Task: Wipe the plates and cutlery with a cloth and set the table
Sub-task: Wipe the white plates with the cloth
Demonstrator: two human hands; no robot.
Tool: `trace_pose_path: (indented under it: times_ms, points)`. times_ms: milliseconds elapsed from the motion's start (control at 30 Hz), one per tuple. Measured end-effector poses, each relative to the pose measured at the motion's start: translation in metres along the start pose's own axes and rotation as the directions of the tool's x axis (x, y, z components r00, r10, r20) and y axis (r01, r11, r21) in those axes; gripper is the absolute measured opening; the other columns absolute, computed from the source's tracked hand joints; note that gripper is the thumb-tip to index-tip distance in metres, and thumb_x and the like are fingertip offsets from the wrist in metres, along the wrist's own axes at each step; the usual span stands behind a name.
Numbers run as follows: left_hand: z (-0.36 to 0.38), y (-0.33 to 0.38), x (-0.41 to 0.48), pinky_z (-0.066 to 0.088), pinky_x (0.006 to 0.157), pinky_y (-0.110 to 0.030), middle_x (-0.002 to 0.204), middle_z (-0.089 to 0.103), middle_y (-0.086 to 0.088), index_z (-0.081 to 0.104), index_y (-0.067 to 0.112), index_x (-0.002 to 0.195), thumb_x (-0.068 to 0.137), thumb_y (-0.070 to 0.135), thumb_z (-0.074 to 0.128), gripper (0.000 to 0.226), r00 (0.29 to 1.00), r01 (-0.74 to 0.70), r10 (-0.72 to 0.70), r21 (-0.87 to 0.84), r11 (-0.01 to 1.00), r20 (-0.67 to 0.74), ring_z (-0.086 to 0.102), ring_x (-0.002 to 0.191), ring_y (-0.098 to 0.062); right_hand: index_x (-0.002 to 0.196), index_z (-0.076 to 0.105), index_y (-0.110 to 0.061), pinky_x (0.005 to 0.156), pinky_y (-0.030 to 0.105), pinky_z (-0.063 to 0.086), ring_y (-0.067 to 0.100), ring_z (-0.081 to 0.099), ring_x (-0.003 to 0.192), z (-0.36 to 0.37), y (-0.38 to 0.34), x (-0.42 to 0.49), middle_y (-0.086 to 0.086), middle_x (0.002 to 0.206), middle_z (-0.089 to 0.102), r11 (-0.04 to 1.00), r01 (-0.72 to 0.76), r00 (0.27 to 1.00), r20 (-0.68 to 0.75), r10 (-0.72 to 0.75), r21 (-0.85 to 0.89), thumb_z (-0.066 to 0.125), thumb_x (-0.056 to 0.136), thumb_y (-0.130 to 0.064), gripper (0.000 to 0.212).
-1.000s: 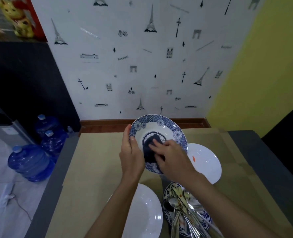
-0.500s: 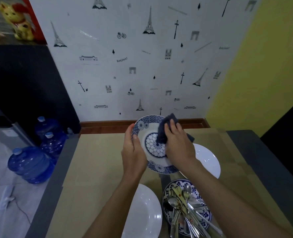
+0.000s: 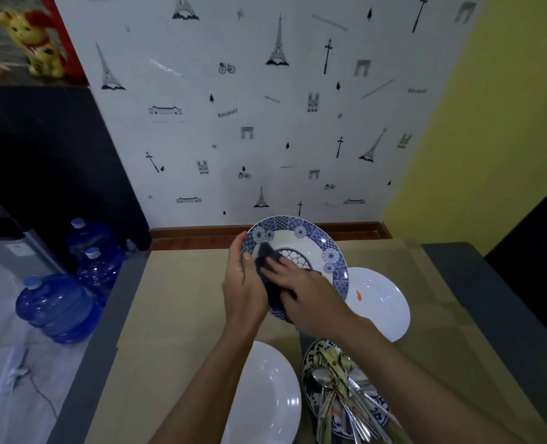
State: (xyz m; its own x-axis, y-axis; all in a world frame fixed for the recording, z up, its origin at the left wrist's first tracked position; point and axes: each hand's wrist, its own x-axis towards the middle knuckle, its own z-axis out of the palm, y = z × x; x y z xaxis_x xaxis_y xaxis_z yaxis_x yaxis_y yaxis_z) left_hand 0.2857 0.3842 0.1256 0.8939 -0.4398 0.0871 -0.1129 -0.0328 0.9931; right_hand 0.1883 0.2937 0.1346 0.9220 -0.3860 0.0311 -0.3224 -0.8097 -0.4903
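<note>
The blue-patterned plate [image 3: 310, 245], held tilted above the table [image 3: 185, 299], is pinched at its rim by the left hand's [image 3: 244, 283] curled fingers while the cloth [image 3: 267, 255] is pressed flat under the right hand's [image 3: 301, 293] straight fingers, so a hard stroke could twist it loose.

A grey table [image 3: 496, 283] is covered over most of its top by brown cardboard [image 3: 185, 315]; bare grey strips are left along the left and right edges. One white plate [image 3: 265, 398] is set on the cardboard at the near edge, about midway along it. A second white plate [image 3: 384, 309], marked with a small orange spot [image 3: 358, 295], is placed farther back and to the right. Just beside the first, on its right, a patterned plate [image 3: 309, 363] is laid, with cutlery [image 3: 339, 395] piled on it.
</note>
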Motion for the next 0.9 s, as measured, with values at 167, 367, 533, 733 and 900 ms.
trace_pose_path:
  times_ms: [167,367,533,733,900]
  points:
    - [-0.009,0.005,0.003,0.055,0.090,-0.028,0.114,0.062,0.018,0.047,0.038,0.138,0.109,0.027,0.032,0.034,0.999,-0.015,0.015,0.016,1.000,-0.041,0.060,0.104,0.005,0.142,0.060,-0.030,0.105,0.037,0.048,0.022,0.056,0.131,-0.009,0.002,-0.009,-0.005,0.151,0.056,0.947,-0.271,0.955,-0.173,0.242,-0.172,0.049,0.100,-0.022,0.044]
    - [-0.009,0.006,0.004,0.053,0.094,-0.031,0.117,0.062,0.014,0.047,0.041,0.135,0.109,0.028,0.031,0.034,0.999,-0.007,0.008,0.022,1.000,-0.035,0.058,0.106,0.004,0.145,0.057,-0.036,0.122,0.031,0.033,0.005,0.043,0.144,0.007,-0.022,-0.025,-0.018,0.154,0.049,0.970,0.015,1.000,-0.024,-0.009,0.242,0.048,0.094,-0.017,0.055]
    - [0.000,0.003,-0.012,0.052,0.098,-0.034,0.122,0.062,0.014,0.047,0.036,0.139,0.109,0.027,0.032,0.035,0.999,-0.037,0.037,-0.004,0.999,0.020,0.059,0.110,0.002,0.163,0.017,-0.023,0.124,0.046,0.027,0.023,0.010,0.158,-0.005,-0.006,0.004,-0.002,0.173,0.011,0.961,-0.242,0.969,-0.087,0.232,-0.132,0.046,0.105,-0.017,0.065]
    - [-0.004,-0.005,-0.006,0.053,0.099,-0.043,0.123,0.063,0.009,0.047,0.040,0.137,0.108,0.029,0.032,0.034,1.000,0.004,-0.004,-0.008,1.000,-0.001,0.061,0.112,-0.007,0.155,0.044,-0.029,0.124,0.044,0.032,0.019,0.032,0.152,0.010,-0.008,-0.022,-0.010,0.165,0.035,0.993,-0.099,0.995,-0.012,0.100,0.070,0.050,0.097,-0.012,0.060]
    - [0.001,-0.003,-0.010,0.052,0.100,-0.040,0.124,0.064,0.009,0.050,0.037,0.137,0.108,0.029,0.034,0.034,0.999,0.005,-0.003,-0.035,0.999,0.040,0.061,0.112,-0.005,0.159,0.036,-0.030,0.127,0.042,0.023,0.011,0.014,0.157,0.005,-0.006,-0.011,-0.015,0.168,0.025,0.989,-0.095,0.993,-0.058,0.102,0.112,0.044,0.099,-0.004,0.065]
